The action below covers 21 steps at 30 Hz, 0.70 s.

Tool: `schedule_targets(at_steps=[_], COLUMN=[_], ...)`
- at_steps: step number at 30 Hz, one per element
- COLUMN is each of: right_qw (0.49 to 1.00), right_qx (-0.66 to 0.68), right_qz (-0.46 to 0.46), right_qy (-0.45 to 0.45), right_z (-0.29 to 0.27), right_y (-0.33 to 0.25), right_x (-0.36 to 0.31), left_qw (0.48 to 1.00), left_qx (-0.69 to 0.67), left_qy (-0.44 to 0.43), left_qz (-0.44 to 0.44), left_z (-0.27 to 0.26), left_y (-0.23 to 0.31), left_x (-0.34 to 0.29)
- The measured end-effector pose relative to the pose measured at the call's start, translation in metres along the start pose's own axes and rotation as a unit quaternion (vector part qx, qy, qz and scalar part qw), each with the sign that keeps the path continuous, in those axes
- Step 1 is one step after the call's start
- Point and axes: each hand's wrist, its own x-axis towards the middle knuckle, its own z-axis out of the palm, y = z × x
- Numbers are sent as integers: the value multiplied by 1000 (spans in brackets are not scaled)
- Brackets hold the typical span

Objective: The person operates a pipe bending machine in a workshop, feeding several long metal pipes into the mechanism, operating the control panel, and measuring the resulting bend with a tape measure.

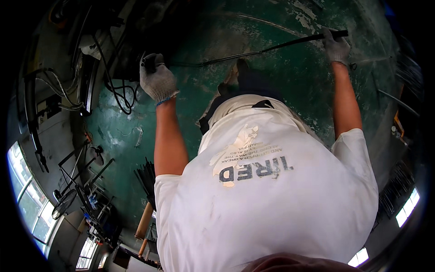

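Observation:
My right hand (336, 47), in a pale knit work glove, is closed round a long thin black strip (294, 42) close to its far right end. The strip runs leftward across the view above the green floor, narrowing toward my left side, where it fades into shadow. My left hand (158, 79), gloved alike with a blue cuff edge, is curled closed round a black round-ended piece (149, 62). Whether that piece belongs to the same strip cannot be made out. Both arms reach forward, spread wide apart.
Worn green floor (199, 86) lies beneath. Black cables (121, 97) hang in loops left of my left hand, beside dark machinery. A bicycle-like frame (77, 181) stands at the left, near windows (34, 204). A bundle of dark rods (146, 179) and a brown roll (144, 221) are lower left.

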Motion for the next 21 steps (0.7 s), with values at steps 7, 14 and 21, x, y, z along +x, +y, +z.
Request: schedule_targets(at_steps=[7,14,21], right_qw=[998,999,997], right_qx=[-52,-36,-46], right_qz=[18,9,38], right_qy=[-6,-8,-40], right_z=[-4,-3,-7], right_y=[-6,10,-17], right_x=[-8,-6,-10], left_qw=[999,999,999], left_qx=[13,51,-3], left_qy=[-8,-7,9], left_qz=[34,13,43], left_z=[-3,4,16], left_y=[-13,-9,-16], left_x=[10,21,30])
